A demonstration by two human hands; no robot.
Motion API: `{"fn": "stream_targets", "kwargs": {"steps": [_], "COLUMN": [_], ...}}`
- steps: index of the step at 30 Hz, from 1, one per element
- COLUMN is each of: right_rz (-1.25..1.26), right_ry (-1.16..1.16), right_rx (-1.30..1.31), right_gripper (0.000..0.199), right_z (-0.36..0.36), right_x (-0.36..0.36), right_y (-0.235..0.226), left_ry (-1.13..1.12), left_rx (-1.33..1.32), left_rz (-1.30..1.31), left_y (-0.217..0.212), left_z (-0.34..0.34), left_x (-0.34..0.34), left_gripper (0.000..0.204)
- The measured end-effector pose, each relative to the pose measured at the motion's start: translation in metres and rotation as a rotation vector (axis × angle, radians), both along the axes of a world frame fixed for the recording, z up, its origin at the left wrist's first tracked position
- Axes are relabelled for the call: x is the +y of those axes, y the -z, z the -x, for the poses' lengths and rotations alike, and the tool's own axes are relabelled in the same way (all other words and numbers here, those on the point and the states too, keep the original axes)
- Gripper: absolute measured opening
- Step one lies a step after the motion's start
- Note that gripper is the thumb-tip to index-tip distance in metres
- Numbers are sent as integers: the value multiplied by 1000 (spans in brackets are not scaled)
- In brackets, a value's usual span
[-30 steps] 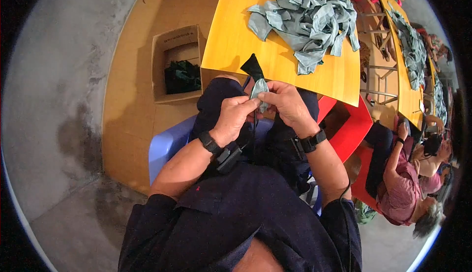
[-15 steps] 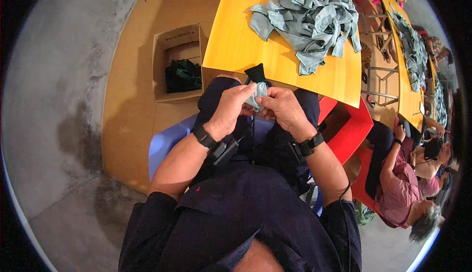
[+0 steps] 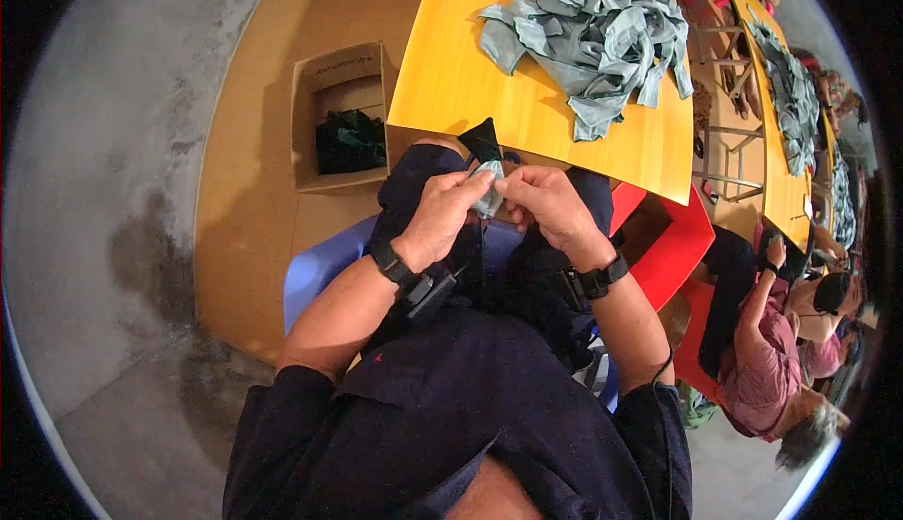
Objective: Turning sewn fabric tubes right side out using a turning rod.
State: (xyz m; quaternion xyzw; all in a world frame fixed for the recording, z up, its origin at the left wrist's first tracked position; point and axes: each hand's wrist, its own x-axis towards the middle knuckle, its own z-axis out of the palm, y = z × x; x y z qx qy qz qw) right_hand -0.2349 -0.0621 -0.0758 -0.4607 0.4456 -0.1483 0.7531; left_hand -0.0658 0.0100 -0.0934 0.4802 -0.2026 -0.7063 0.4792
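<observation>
A small piece of cloth (image 3: 488,200) is held over my lap, pale grey-green below with a dark pointed end (image 3: 482,139) sticking up toward the table. My left hand (image 3: 443,208) pinches its left side between thumb and fingers. At its right edge, the fingers of my right hand (image 3: 547,202) are closed in a pinch on the pale part; the exact grip is partly hidden. Just beyond lies a large heap of grey-green cloth pieces (image 3: 602,36) on the yellow table (image 3: 451,69).
A cardboard box (image 3: 306,134) with dark green cloth (image 3: 350,142) inside stands on the floor left of the table. A red chair (image 3: 668,238) is at my right. Farther right, a person in a pink top (image 3: 767,365) sits by another yellow table (image 3: 785,196) bearing more cloth.
The dark tip of the cloth has swung slightly left. My right fingers have shifted along the cloth's right edge, and my left thumb has moved slightly down and right.
</observation>
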Motion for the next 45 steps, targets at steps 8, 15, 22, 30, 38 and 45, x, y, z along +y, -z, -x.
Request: {"fn": "stream_targets", "kwargs": {"steps": [8,15,22,30,38,45], "right_rz": [-95,-14,-140,-21,-143,-341], "right_ry": [88,82,167,123,186,118], "right_rx": [-58,-118,-163,-133,-161,-359], "right_gripper": [22,14,12,12,17,15], "right_z": [-3,-5,-10,-16,-5,-13], "right_x": [-7,-12,-6,-11,-5,-11], "right_y": [-6,-6,-14,-27,4,-22], "left_ry": [-42,-6,48,48,-37,98], "left_rx": [-223,-108,60,-50,-73,-157], "left_rz": [205,204,90,109,73,50], "left_y": [21,9,-2,-2,-10,-12], "left_z": [8,12,10,9,17,16], "left_x": [10,10,12,6,10,9], "left_gripper": [32,32,35,37,33,33]}}
